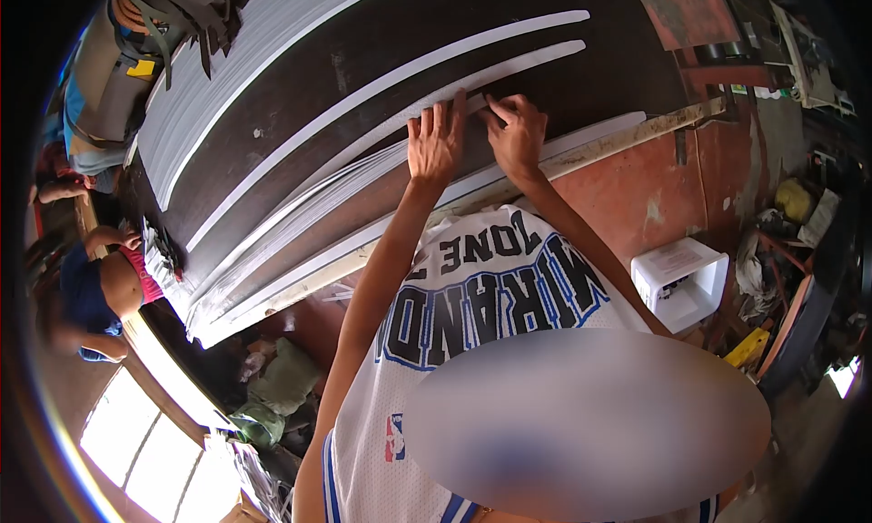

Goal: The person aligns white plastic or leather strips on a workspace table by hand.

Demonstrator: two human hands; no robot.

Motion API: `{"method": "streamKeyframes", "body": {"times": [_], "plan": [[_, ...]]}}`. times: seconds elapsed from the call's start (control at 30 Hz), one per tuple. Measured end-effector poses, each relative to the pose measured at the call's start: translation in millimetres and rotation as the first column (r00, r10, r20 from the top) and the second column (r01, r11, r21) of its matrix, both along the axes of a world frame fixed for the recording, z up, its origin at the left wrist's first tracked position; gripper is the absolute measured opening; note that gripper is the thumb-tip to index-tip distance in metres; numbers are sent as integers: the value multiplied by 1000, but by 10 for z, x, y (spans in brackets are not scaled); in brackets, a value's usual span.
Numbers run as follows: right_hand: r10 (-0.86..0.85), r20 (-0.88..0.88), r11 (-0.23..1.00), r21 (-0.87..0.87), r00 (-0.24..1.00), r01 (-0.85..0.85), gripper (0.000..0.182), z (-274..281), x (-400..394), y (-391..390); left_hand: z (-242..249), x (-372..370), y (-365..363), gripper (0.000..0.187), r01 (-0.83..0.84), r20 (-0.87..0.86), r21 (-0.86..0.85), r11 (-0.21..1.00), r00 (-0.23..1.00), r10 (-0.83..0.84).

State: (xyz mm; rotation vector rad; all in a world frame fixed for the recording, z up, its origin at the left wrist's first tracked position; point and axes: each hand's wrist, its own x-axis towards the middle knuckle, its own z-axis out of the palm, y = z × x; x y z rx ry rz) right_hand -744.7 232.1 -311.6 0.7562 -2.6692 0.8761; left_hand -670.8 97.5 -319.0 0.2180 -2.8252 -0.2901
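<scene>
The left hand [435, 143] has nearly straight fingers on a long, thin, white strip [475, 103] running toward 8 o'clock on the dark brown table [627, 83], likely steadying it beside the right hand [519, 142], whose curled fingers' hold I can't tell.

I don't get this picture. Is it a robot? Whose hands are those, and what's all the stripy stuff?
No robot here! A person wears a camera on their head, looking down, so you see their own arms and white shirt. There is only this one picture.

The left hand and right hand are close together, fingertips at a thin pale strip. I can't tell if anything is gripped tightly.

Long pale strips lie on a dark tabletop, some bunched together. A white container is nearby, and another person is at the left edge.
</scene>
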Motion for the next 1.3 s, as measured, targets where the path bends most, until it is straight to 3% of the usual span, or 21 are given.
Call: {"method": "streamKeyframes", "body": {"times": [0.13,0.5,0.77,0.83,0.9,1.03,1.3], "plan": [[19,23,999,-39,1000,-18,32,-46,1,-2,68,-10,12,67,-9,56,-38,999,998,11],[20,87,998,-55,996,-15,24,-20,-23,-18,-7,-87,55,65,-67,70,-29,997,995,69],[61,127,996,-71,990,-53,39,-35,-105,-4,-38,-56,37,60,-49,74,-30,998,996,51],[66,150,995,-85,986,-54,43,-18,-138,33,-47,-32,24,57,-26,5,-47,999,1000,26],[173,89,983,47,981,-178,46,2,-153,56,-67,-23,11,57,-25,6,-52,998,1000,25],[182,129,983,3,975,-184,47,39,-157,74,-65,-24,13,55,-28,-7,-80,996,1000,28],[234,102,965,93,967,-243,54,126,-155,121,-39,-3,7,55,-24,5,-63,998,1000,24]]}}
